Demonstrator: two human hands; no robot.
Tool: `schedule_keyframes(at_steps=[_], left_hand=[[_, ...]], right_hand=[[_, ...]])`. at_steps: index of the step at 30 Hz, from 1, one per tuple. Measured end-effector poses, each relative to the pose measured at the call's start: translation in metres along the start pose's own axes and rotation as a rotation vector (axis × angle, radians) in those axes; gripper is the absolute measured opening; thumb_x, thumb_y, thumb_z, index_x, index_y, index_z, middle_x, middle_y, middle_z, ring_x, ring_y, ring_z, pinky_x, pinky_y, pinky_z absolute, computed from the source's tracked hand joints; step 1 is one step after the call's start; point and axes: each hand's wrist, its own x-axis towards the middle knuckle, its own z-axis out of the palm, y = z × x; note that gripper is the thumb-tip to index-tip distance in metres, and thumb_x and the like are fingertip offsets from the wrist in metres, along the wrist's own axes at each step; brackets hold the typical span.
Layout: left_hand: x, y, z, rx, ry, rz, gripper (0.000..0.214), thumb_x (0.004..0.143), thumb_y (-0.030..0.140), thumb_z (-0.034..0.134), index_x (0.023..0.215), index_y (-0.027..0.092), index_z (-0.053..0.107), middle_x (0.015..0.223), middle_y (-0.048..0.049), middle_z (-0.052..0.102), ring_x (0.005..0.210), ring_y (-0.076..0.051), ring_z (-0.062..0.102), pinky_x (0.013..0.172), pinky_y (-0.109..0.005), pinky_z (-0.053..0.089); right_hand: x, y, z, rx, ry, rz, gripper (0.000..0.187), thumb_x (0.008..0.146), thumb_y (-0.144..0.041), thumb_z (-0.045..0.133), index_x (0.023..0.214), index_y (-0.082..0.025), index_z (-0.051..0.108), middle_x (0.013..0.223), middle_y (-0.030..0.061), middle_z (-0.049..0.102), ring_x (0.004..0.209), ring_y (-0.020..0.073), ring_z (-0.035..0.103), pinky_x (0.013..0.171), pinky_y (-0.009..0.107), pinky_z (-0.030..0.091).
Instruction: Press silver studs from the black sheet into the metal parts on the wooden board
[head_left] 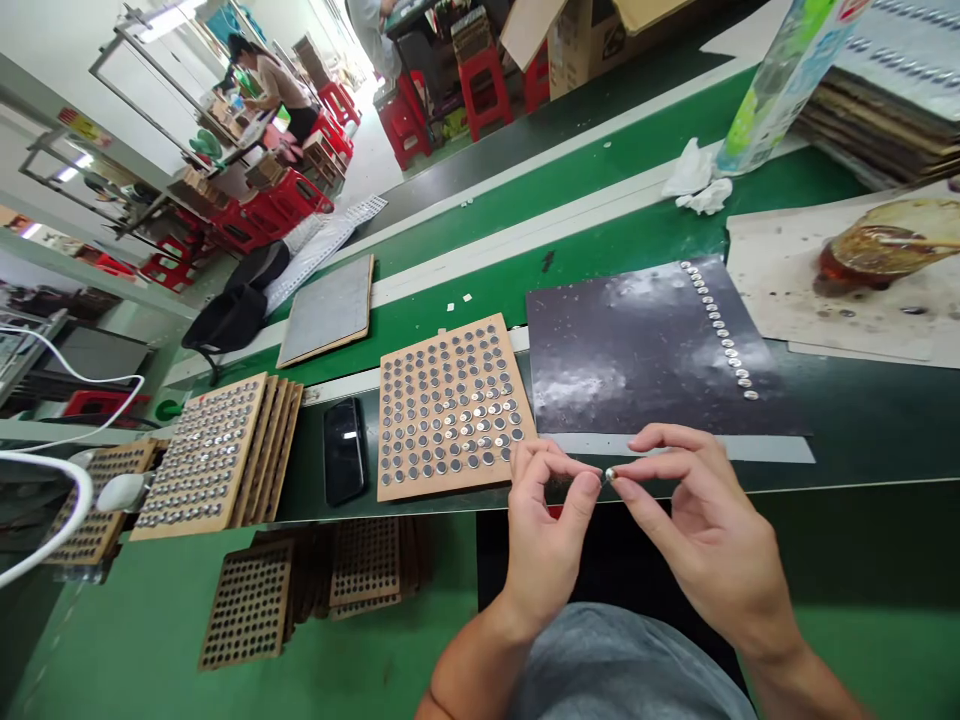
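My left hand and my right hand meet fingertip to fingertip just off the table's front edge. Between the right thumb and forefinger sits a small shiny metal piece. The left thumb and forefinger are pinched against its left side; whatever they hold is too small to make out. Left of my hands lies a brown board with rows of round dark discs, some carrying small shiny pieces. Beyond my right hand, a dark sheet bears a slanting line of small shiny metal pieces.
A black phone lies left of the board, beside leaning stacked boards. A grey panel lies behind. At right are a bowl of amber liquid, a bottle and crumpled tissue. A person sits far back left.
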Motion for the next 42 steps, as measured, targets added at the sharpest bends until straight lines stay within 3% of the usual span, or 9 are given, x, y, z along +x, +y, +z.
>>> schedule_keyframes(at_steps=[8,11,16,21,27,34,42], left_hand=[[-0.004,0.001,-0.003,-0.039,0.012,0.028,0.032,0.095,0.049,0.061,0.08,0.02,0.059,0.09,-0.0036,0.05,0.093,-0.02,0.051,0.09,-0.035,0.041],[-0.005,0.001,-0.002,-0.007,0.034,0.067,0.033,0.098,0.049,0.054,0.08,0.021,0.055,0.09,-0.0042,0.05,0.091,-0.02,0.05,0.087,-0.035,0.041],[-0.007,0.0,-0.004,0.071,0.079,0.116,0.032,0.101,0.046,0.05,0.08,0.021,0.052,0.09,-0.0044,0.05,0.092,-0.02,0.05,0.087,-0.035,0.042],[-0.01,0.0,-0.003,0.168,0.1,0.18,0.026,0.102,0.04,0.049,0.085,0.021,0.055,0.093,-0.005,0.051,0.095,-0.02,0.052,0.09,-0.035,0.043],[-0.009,-0.001,-0.002,0.168,0.117,0.187,0.028,0.102,0.041,0.049,0.084,0.021,0.054,0.092,-0.0044,0.051,0.094,-0.02,0.051,0.09,-0.034,0.042],[-0.008,-0.002,0.001,0.13,0.134,0.188,0.031,0.102,0.043,0.048,0.082,0.021,0.053,0.09,-0.0047,0.05,0.092,-0.02,0.05,0.088,-0.035,0.043],[-0.007,-0.003,0.001,0.072,0.091,0.195,0.03,0.104,0.042,0.045,0.082,0.021,0.049,0.089,-0.0026,0.046,0.089,-0.018,0.048,0.085,-0.031,0.041]], right_hand=[[-0.009,-0.007,0.015,0.021,0.086,-0.034,0.01,0.09,-0.015,0.066,0.091,-0.024,0.065,0.095,0.0042,0.063,0.096,0.0208,0.062,0.085,0.038,0.054],[-0.012,-0.011,0.018,0.127,0.03,0.022,0.013,0.091,-0.014,0.062,0.098,-0.024,0.066,0.099,0.006,0.064,0.096,0.02,0.065,0.081,0.034,0.059],[-0.011,-0.016,0.018,0.346,-0.05,0.15,0.017,0.092,-0.019,0.064,0.108,-0.023,0.063,0.107,0.0075,0.062,0.079,0.0133,0.066,0.068,0.025,0.063],[-0.008,-0.019,0.018,0.297,0.004,0.125,0.005,0.093,-0.019,0.065,0.096,-0.023,0.067,0.096,0.0046,0.065,0.085,0.014,0.067,0.068,0.021,0.061],[-0.009,-0.022,0.021,0.354,0.04,0.195,0.005,0.095,-0.019,0.064,0.093,-0.023,0.067,0.094,0.0014,0.071,0.069,0.0088,0.066,0.065,0.018,0.06],[-0.004,-0.027,0.019,0.429,0.073,0.266,0.014,0.096,-0.029,0.065,0.085,-0.021,0.064,0.089,0.0036,0.074,0.062,0.01,0.067,0.056,0.018,0.06],[-0.009,-0.024,0.019,0.383,0.089,0.231,0.008,0.096,-0.018,0.062,0.09,-0.022,0.064,0.095,0.0007,0.073,0.065,0.0058,0.065,0.064,0.013,0.059]])
